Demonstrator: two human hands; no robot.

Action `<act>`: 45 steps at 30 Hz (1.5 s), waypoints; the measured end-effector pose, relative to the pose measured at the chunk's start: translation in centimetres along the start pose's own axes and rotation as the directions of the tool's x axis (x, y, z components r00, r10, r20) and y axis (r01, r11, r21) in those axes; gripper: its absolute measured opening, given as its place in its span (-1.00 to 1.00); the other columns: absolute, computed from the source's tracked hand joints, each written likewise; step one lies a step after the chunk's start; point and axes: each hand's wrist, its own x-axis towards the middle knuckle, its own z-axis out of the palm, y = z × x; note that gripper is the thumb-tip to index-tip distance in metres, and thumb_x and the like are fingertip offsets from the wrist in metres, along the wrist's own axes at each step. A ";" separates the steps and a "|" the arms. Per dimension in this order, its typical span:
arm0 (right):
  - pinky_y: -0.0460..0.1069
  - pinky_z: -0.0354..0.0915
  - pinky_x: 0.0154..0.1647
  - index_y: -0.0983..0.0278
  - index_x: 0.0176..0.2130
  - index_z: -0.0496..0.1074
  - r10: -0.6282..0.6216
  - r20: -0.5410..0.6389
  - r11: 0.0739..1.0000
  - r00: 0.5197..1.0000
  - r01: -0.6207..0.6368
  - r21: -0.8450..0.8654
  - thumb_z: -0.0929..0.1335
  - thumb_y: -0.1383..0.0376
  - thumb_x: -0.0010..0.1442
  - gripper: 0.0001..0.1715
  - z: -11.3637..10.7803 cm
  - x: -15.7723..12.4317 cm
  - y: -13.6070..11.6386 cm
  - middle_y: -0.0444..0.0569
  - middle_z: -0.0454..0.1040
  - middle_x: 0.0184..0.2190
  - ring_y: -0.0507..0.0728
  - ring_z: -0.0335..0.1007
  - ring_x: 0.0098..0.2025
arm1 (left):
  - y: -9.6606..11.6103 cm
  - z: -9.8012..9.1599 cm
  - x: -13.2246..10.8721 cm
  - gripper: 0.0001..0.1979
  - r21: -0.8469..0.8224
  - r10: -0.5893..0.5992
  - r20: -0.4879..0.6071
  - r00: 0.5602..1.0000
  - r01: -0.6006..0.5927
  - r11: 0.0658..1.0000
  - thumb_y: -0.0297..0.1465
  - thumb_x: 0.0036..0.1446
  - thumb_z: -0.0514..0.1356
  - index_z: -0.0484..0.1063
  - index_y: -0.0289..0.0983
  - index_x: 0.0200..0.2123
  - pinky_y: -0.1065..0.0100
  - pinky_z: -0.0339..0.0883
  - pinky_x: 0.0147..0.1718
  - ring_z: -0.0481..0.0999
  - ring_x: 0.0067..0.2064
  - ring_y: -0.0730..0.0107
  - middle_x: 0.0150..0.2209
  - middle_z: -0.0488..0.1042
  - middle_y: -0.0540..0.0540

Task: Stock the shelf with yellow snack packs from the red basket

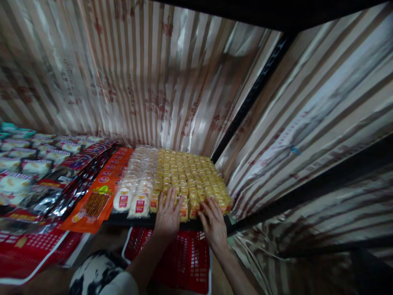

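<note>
Rows of yellow wrapped snack packs [190, 172] fill the right end of a dark shelf. My left hand [168, 215] rests against the front of these rows with its fingers stretched out. A little to the right, my right hand [213, 221] touches the front packs near the corner, fingers spread. Neither hand grips a pack. Just left of the yellow rows stand two rows of white round rice crackers [139, 200] in clear wrappers with red labels.
Orange snack bags [95, 205], dark shiny bags [67, 176] and white-wrapped packs [37, 166] lie further left. Red baskets [181, 262] sit below the shelf edge. A black post [251, 98] rises at the back right corner, before striped sheeting [138, 82].
</note>
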 end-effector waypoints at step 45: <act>0.20 -0.15 0.27 0.24 0.21 0.11 -0.008 0.367 1.000 0.930 0.018 -0.024 0.05 0.09 0.30 -0.42 0.8 10.7 3.3 0.01 0.00 0.27 0.17 -0.24 0.31 | 5.6 1.7 -2.0 -0.54 0.005 0.376 0.172 0.910 -0.383 0.924 -0.40 0.17 -0.07 0.21 -0.43 0.12 0.23 0.01 0.17 0.10 0.24 0.27 0.19 0.19 -0.21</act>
